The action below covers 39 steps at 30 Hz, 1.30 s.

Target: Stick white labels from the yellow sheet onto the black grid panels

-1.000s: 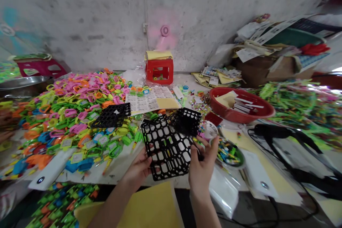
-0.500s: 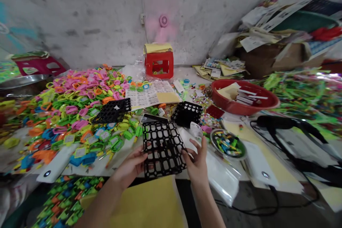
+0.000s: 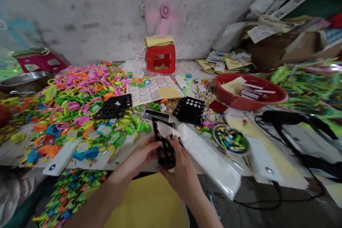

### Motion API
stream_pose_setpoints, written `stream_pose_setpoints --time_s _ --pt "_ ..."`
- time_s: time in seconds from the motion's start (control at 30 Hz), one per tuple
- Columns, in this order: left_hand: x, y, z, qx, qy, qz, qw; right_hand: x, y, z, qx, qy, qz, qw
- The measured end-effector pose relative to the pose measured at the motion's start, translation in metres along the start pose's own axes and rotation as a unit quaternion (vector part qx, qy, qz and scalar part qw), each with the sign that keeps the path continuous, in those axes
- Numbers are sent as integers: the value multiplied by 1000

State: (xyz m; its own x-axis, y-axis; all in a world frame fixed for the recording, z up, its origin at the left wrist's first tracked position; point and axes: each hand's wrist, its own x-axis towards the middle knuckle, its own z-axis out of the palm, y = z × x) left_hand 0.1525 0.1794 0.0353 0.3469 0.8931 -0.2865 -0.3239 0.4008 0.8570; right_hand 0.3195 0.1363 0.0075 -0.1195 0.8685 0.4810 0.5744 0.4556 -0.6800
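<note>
Both my hands hold a black plastic grid panel (image 3: 163, 142) edge-on over the table's front edge. My left hand (image 3: 144, 155) grips its left side with curled fingers. My right hand (image 3: 179, 165) wraps round its lower right side. A small white piece (image 3: 165, 128) sits against the top of the panel. Two more black grid panels lie on the table, one on the coloured heap (image 3: 113, 107) and one further right (image 3: 189, 110).
A big heap of pink, green and orange plastic clips (image 3: 72, 103) covers the table's left. A red bowl (image 3: 278, 98) of paper slips, a small bowl of bits (image 3: 232, 139), clear bags (image 3: 211, 156), a black cable device (image 3: 294, 121), sticker sheet (image 3: 149, 94) and red box (image 3: 160, 58) surround.
The grid panel has been lowered towards me and turned from flat-on to edge-on. My right hand moved from its right edge to wrap round it; both hands came closer together.
</note>
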Motion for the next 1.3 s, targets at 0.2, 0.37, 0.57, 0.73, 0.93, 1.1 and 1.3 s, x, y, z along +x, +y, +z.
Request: stream_pose_setpoints --time_s 0.2,0.37,0.57,0.73,0.93,1.1,1.3 --pt "45 -24 -1 291 -1 176 940 -2 30 13 107 125 144 976" --pt "72 -50 -5 667 -21 289 687 2 31 9 206 240 224 922" --pt "76 -63 -10 755 -40 258 601 -1 47 -2 287 341 282 850" --pt "71 -57 -9 762 -31 266 590 0 57 -31 338 390 276 811" --pt "79 -43 -6 778 -43 263 570 -11 59 -42 472 356 344 730" --pt "88 -35 -6 799 -87 264 533 -19 61 -40 482 360 366 710" --pt "89 -31 -6 809 -94 264 517 -16 56 -39 463 350 370 725"
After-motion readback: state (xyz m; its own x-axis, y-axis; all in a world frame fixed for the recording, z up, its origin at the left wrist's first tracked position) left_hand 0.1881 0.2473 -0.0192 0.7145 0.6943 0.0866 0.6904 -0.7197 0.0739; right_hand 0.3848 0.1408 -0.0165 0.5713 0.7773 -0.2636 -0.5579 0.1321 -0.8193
